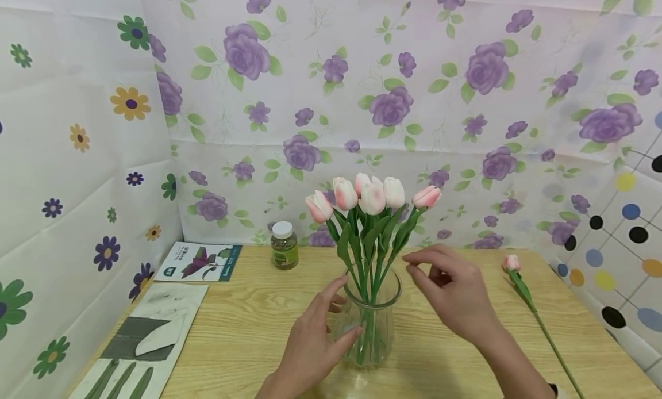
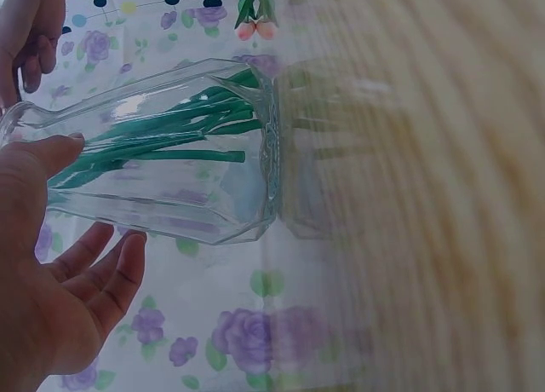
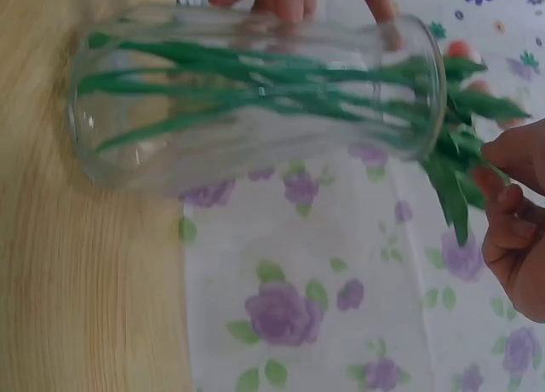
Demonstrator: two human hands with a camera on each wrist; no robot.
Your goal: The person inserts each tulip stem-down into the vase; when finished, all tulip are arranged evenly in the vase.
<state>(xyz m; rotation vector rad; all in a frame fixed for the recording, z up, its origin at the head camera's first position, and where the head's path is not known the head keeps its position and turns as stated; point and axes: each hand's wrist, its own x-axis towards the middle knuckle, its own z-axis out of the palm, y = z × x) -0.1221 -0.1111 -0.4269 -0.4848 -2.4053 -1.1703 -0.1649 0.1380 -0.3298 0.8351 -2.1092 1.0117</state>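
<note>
A clear glass vase [image 1: 362, 341] stands on the wooden table with several pink and white tulips [image 1: 372, 198] in it. Through the glass, the green stems [image 2: 162, 136] show crossing. My left hand [image 1: 315, 336] holds the vase's left side, fingers curved around it and thumb on the front. To the right, above the rim, my right hand [image 1: 455, 290] has its thumb and index finger a little apart beside the leaves [image 3: 460, 170]. Its other fingers are bent in. One single tulip [image 1: 532, 304] lies on the table at the right.
Near the back stands a small jar [image 1: 284, 249] with a white lid and green label. A printed card [image 1: 199, 262] and a grey-and-white printed sheet [image 1: 150, 336] lie at the left. Flower-patterned cloth [image 1: 331, 100] walls the back; other patterned sheets line both sides.
</note>
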